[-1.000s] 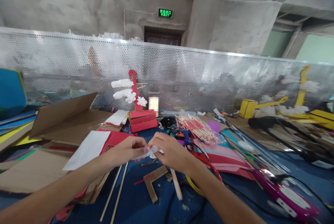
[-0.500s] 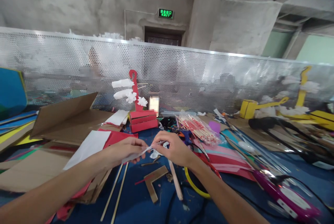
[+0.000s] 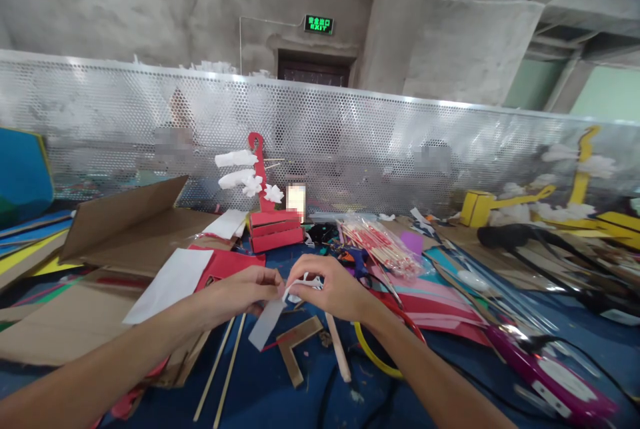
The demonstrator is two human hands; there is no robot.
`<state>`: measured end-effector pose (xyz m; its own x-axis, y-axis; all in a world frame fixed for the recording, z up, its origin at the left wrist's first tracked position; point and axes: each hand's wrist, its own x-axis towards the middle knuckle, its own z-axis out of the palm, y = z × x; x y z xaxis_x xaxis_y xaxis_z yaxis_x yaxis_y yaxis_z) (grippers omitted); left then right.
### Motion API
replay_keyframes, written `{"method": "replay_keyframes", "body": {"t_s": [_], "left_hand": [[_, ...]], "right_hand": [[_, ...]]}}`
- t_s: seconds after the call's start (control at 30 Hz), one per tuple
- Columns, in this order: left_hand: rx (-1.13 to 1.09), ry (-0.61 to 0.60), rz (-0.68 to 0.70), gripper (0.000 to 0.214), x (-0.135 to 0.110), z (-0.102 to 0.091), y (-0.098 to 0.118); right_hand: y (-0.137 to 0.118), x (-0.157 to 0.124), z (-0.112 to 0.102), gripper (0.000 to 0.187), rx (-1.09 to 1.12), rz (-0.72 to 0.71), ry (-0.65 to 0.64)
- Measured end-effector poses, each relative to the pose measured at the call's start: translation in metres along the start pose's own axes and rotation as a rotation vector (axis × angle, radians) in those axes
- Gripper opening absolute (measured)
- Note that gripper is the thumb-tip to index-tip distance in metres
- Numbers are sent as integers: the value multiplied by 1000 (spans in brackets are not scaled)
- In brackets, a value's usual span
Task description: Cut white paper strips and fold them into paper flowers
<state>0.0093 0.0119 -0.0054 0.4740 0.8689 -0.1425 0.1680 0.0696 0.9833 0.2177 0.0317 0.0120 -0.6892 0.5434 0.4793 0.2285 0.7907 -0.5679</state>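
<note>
A white paper strip [image 3: 267, 327] hangs between my two hands over the blue table, its loose end slanting down to the lower left. My left hand [image 3: 245, 290] is closed, with its fingertips pinching at the strip's upper part. My right hand [image 3: 333, 287] has thumb and fingers pressed together on the strip's other end, where the paper is crumpled and partly hidden. Just below lie an L-shaped cardboard piece [image 3: 293, 349] and a pale wooden stick [image 3: 338, 347].
Behind my hands stands a red cardboard model [image 3: 276, 231] with white paper blossoms. Cardboard [image 3: 55, 322] and a white sheet [image 3: 169, 284] lie left. A yellow tape ring [image 3: 373, 355], bagged sticks [image 3: 383, 245] and a purple glue gun [image 3: 555, 375] lie right. A perforated metal panel [image 3: 350, 149] closes the back.
The paper strip has swung so its loose end now points down, below the left hand. My left fingers have shifted slightly towards my right hand.
</note>
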Motion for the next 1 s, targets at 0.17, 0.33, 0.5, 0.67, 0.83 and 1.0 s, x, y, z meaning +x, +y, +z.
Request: {"method": "replay_keyframes", "body": {"t_s": [0.17,0.33,0.5,0.67,0.83,1.0], "left_hand": [[11,-36,11,18,1,-2,-1],[77,-5,54,23,5,-4,-7],[97,-41,68,22,6,-5,-9],[116,-79,54,17,4,-5,-7],[141,-115,46,15,3,-5,-9],[207,-119,75,16,-1,-1,-4]], "right_hand": [[0,-1,-3,8,-18,56,-12],[-1,-1,-3,13,0,53,-25],[0,0,-1,13,-27,-43,-31],[-1,-2,-2,11,-15,-34,-27],[-3,-2,-3,11,-20,29,-22],[-4,-2,-1,12,-26,78,-32]]}}
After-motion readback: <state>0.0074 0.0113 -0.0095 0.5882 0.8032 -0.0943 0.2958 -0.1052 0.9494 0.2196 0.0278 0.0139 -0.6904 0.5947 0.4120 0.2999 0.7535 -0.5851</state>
